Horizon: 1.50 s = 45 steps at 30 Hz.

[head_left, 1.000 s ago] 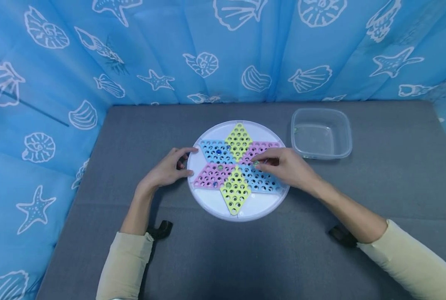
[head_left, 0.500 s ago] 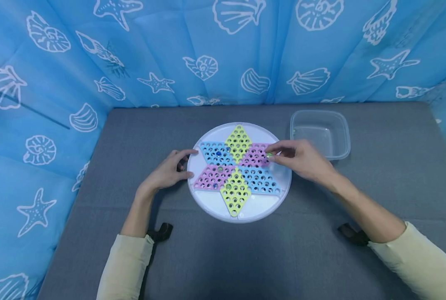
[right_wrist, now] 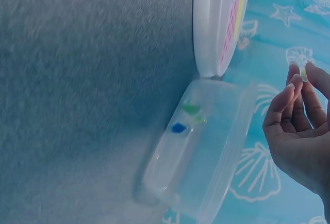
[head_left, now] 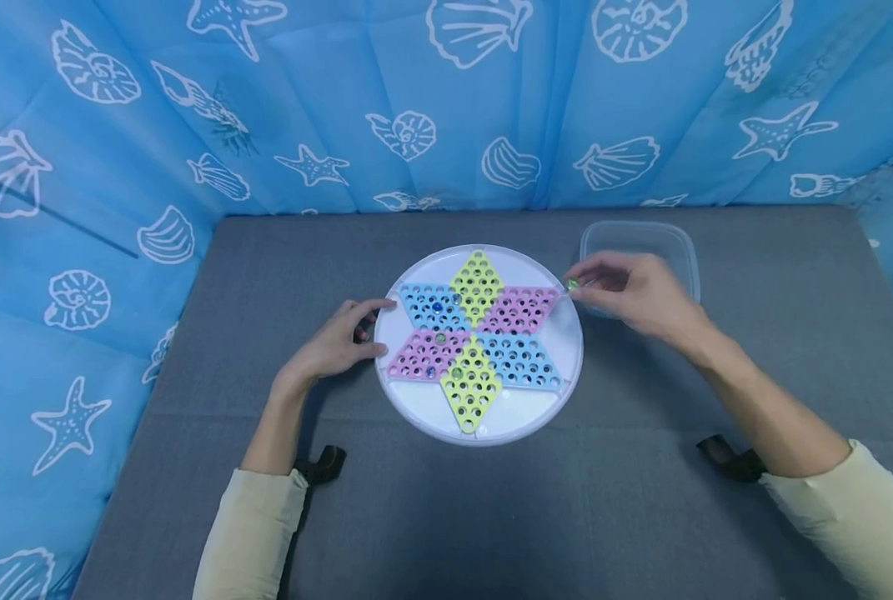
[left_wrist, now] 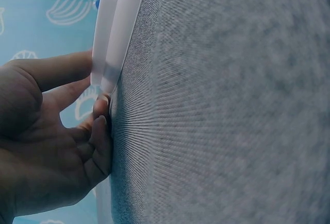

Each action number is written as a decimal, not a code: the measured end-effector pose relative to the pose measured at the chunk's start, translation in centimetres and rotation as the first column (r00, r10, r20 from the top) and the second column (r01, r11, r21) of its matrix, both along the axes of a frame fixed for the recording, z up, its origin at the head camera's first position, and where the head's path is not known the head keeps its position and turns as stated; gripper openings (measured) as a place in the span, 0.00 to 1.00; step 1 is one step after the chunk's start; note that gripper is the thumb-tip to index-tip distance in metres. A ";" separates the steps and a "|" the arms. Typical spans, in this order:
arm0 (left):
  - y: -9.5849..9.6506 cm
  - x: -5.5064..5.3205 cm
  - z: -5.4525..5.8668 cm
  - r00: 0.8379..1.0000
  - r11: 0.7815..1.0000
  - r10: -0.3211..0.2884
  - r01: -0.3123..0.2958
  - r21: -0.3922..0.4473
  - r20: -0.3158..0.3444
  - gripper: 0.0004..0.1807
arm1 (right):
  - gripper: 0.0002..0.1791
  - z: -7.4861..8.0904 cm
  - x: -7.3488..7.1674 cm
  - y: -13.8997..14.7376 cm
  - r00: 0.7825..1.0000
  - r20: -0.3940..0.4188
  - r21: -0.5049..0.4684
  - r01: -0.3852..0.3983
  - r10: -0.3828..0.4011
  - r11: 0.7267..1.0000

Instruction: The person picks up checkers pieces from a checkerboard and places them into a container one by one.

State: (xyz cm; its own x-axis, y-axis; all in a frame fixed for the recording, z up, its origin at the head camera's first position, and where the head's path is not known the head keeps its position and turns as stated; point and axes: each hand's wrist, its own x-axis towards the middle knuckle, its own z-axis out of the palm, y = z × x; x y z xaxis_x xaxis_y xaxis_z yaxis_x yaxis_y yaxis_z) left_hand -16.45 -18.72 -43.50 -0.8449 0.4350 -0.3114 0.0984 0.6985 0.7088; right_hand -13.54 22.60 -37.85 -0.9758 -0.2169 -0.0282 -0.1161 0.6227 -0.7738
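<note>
5 glassy marbles (head_left: 437, 307) on round white plastic board (head_left: 416, 402); left hand (head_left: 333, 337), thumb spread, touches left edge; right hand (head_left: 644, 292) pinches 1 green marble (head_left: 572, 284).

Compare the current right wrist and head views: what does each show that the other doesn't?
Only the right wrist view: a green blob and a blue blob, likely marbles, seen through the clear container's wall.

Only the head view: the left hand touching the white board's rim, the full six-pointed star pattern, and both sleeves.

Both: the right hand pinching a small marble, board, container, gray table and shell-print curtain.
</note>
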 end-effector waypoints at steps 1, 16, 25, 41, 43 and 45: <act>0.0 0.0 0.0 1.000 1.000 0.001 -0.001 0.000 -0.001 0.35 | 0.13 0.0 -0.1 0.2 1.000 -0.002 0.006 0.004 -0.004 1.000; 0.1 0.0 0.0 1.000 1.000 0.023 -0.023 -0.004 0.001 0.35 | 0.15 -2.0 -2.1 3.2 0.994 0.047 0.066 0.093 -0.096 0.993; 0.1 0.0 -0.1 1.000 1.000 0.023 -0.023 -0.004 -0.002 0.35 | 0.18 -2.5 -2.7 3.8 0.991 0.053 0.071 0.118 -0.122 0.991; 0.0 0.0 -0.1 1.000 1.000 0.018 -0.017 -0.007 0.003 0.35 | 0.19 -3.3 -4.2 3.7 0.970 0.173 0.128 0.149 -0.170 0.980; 0.0 0.0 0.0 1.000 1.000 0.017 -0.017 -0.004 0.004 0.35 | 0.20 -3.5 -4.4 3.7 0.968 0.185 0.143 0.146 -0.172 0.979; 0.0 0.0 0.0 1.000 1.000 0.016 -0.016 -0.004 0.007 0.35 | 0.20 -3.6 -4.6 3.7 0.965 0.199 0.156 0.143 -0.173 0.977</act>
State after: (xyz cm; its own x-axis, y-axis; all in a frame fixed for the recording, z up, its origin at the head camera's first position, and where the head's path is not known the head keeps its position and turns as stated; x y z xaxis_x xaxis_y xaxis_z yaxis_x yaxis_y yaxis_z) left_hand -16.48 -18.68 -43.47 -0.8496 0.4202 -0.3188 0.0826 0.7029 0.7065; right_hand -18.16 26.26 -41.45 -0.9661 -0.0398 -0.2551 0.1484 0.7231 -0.6746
